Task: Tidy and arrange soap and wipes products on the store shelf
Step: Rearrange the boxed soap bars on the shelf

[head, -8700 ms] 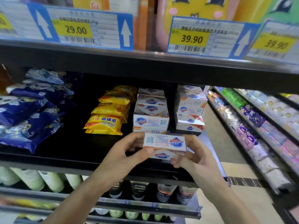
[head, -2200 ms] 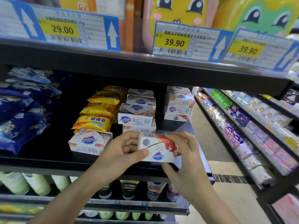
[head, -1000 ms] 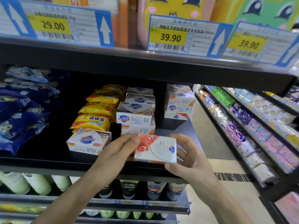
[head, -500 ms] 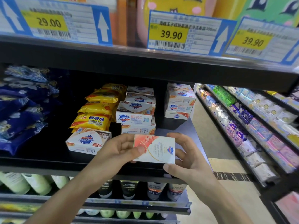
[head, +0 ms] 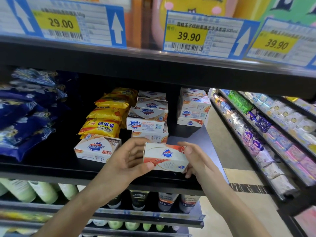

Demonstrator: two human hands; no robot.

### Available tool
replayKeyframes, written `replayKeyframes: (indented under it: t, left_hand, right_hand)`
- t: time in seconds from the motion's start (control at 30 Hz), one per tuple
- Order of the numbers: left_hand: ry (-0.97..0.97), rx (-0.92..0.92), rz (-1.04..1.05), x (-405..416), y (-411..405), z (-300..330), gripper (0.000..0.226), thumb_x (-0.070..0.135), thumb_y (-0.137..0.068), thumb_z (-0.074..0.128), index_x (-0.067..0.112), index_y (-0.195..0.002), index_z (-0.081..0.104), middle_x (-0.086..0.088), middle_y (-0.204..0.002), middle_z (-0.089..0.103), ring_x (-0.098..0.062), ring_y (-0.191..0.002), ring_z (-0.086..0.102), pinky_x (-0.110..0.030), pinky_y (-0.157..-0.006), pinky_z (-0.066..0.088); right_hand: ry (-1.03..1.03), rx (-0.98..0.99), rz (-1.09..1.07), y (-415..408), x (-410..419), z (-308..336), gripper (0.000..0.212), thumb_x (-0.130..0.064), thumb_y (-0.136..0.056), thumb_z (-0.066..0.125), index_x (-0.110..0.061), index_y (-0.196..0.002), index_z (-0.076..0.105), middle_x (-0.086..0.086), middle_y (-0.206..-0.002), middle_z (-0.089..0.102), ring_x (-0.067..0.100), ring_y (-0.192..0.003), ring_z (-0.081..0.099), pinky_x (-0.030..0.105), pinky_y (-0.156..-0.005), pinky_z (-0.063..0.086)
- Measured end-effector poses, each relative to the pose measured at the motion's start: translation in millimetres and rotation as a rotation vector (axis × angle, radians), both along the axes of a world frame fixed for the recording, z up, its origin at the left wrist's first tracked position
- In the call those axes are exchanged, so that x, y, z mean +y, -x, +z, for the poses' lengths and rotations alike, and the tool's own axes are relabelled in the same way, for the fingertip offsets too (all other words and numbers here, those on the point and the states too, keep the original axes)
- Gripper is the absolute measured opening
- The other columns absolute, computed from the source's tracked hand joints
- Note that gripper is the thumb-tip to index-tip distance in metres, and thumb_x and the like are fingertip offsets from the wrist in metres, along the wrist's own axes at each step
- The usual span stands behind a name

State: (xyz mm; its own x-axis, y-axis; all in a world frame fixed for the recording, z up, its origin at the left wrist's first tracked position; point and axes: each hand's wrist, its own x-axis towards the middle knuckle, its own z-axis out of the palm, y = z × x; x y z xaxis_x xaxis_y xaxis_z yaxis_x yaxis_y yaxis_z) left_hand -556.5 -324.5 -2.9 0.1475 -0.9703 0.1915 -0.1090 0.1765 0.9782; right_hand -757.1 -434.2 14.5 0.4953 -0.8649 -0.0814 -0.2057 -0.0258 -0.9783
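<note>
A white and red Safeguard soap box hangs just above the front of the black shelf, logo upside down. My left hand grips its left end, thumb under the near edge. My right hand pinches its right end. Left of it, another soap box lies alone on the shelf. Behind stand a stack of soap boxes and a second stack at the back right. Yellow sulfur soap packs are piled beside them.
Dark blue wipes packs fill the shelf's left. Price tags hang on the upper shelf edge just overhead. Bottles stand on the shelf below. An aisle floor and another packed shelving unit run along the right.
Between both hands the held soap box has turned, so its logo face with the upside-down logo now shows. The single soap box was set on the shelf's left earlier.
</note>
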Motion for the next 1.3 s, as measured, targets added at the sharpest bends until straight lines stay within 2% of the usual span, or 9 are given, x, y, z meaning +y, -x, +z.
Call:
replayKeyframes:
  t: [0.13,0.23,0.4,0.53,0.67,0.8,0.97,1.17,1.3]
  left_hand:
    - [-0.002,0.021,0.006,0,-2,-3,0.048,0.015,-0.086,0.08,0.042,-0.123,0.063,0.003,-0.131,0.072,-0.014,-0.125,0.067,-0.015,-0.099,0.05]
    - [0.005,0.034,0.0,0,-2,-5,0.048,0.012,-0.085,0.079,0.038,-0.121,0.064,0.001,-0.131,0.071,-0.015,-0.127,0.065,-0.018,-0.101,0.05]
    - [-0.005,0.001,-0.022,1,-3,-5,0.048,0.011,-0.082,0.082,0.034,-0.12,0.064,0.003,-0.133,0.07,-0.013,-0.129,0.063,-0.018,-0.103,0.05]
    - [-0.066,-0.05,-0.072,3,-5,-2,0.064,0.032,-0.077,0.087,0.039,-0.135,0.059,0.011,-0.141,0.063,-0.011,-0.135,0.058,-0.03,-0.108,0.051]
    - [-0.132,-0.17,-0.079,5,-2,1,0.074,0.052,-0.073,0.088,0.054,-0.138,0.053,0.02,-0.142,0.061,-0.003,-0.133,0.058,-0.032,-0.109,0.05]
    - [-0.16,-0.406,0.049,5,4,5,0.079,0.068,-0.065,0.081,0.064,-0.136,0.048,0.032,-0.135,0.054,0.01,-0.123,0.057,-0.023,-0.1,0.054]
    - [-0.07,-0.566,0.117,21,-3,21,0.07,0.058,-0.07,0.087,0.062,-0.129,0.05,0.035,-0.124,0.055,0.012,-0.115,0.058,-0.015,-0.081,0.057]
    - [-0.01,-0.711,0.277,57,-69,50,0.075,0.07,-0.06,0.079,0.067,-0.129,0.05,0.04,-0.122,0.052,0.011,-0.116,0.053,-0.01,-0.077,0.05]
    - [-0.031,-0.73,0.273,68,-111,54,0.071,0.063,-0.062,0.078,0.069,-0.127,0.051,0.03,-0.118,0.058,0.004,-0.115,0.053,-0.003,-0.083,0.042]
  right_hand:
    - [0.031,-0.066,0.071,18,12,-1,0.042,-0.065,-0.086,0.067,-0.04,-0.12,0.065,-0.018,-0.089,0.072,0.001,-0.073,0.06,0.012,-0.067,0.048]
    - [0.034,-0.055,0.095,21,13,-2,0.056,-0.067,-0.077,0.074,-0.039,-0.124,0.064,-0.02,-0.1,0.074,-0.008,-0.077,0.062,0.009,-0.072,0.049]
    - [0.016,-0.092,0.052,20,15,-2,0.058,-0.048,-0.075,0.085,-0.037,-0.128,0.064,-0.01,-0.104,0.076,0.003,-0.093,0.07,0.015,-0.076,0.054]
    - [0.031,-0.149,0.031,20,15,-9,0.062,-0.031,-0.075,0.089,-0.032,-0.131,0.064,-0.004,-0.115,0.074,0.025,-0.109,0.07,0.028,-0.087,0.059]
    - [0.155,-0.143,0.066,23,20,-16,0.064,-0.036,-0.073,0.09,-0.045,-0.13,0.062,-0.012,-0.123,0.07,0.018,-0.113,0.067,0.036,-0.091,0.059]
    - [0.239,-0.166,0.121,27,20,-18,0.07,-0.03,-0.075,0.086,-0.049,-0.135,0.056,-0.008,-0.132,0.067,0.02,-0.12,0.064,0.044,-0.1,0.055]
    - [0.21,-0.15,0.169,27,19,-18,0.078,-0.04,-0.067,0.088,-0.05,-0.136,0.053,0.0,-0.13,0.069,0.02,-0.125,0.062,0.048,-0.105,0.051]
    - [0.259,-0.158,0.165,29,20,-19,0.054,-0.042,-0.077,0.079,-0.047,-0.128,0.063,-0.002,-0.129,0.066,0.013,-0.127,0.059,0.022,-0.101,0.049]
    - [0.289,-0.146,0.145,25,22,-20,0.053,-0.047,-0.076,0.076,-0.041,-0.127,0.065,-0.002,-0.131,0.064,0.017,-0.123,0.061,0.027,-0.101,0.05]
